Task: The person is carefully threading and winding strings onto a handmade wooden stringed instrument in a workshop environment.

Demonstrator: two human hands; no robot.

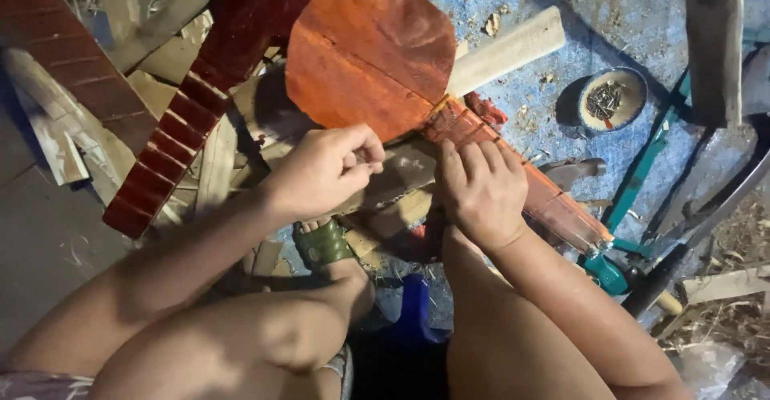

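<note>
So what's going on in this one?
A person sits low on the floor over a red-orange, paddle-shaped wooden piece. The right hand presses on its ridged neck, while the left hand pinches something too small to identify beside it. A round tin of nails sits on the blue sheet.

My left hand [325,167] is curled into a loose fist, knuckles up, thumb and forefinger pinched together at the tips, wrist bent slightly inward. My right hand [480,191] lies palm down just beside it, fingers together and pointing away from me, pressed flat. Both bare forearms reach in from below, and my left knee is raised between them.
</note>
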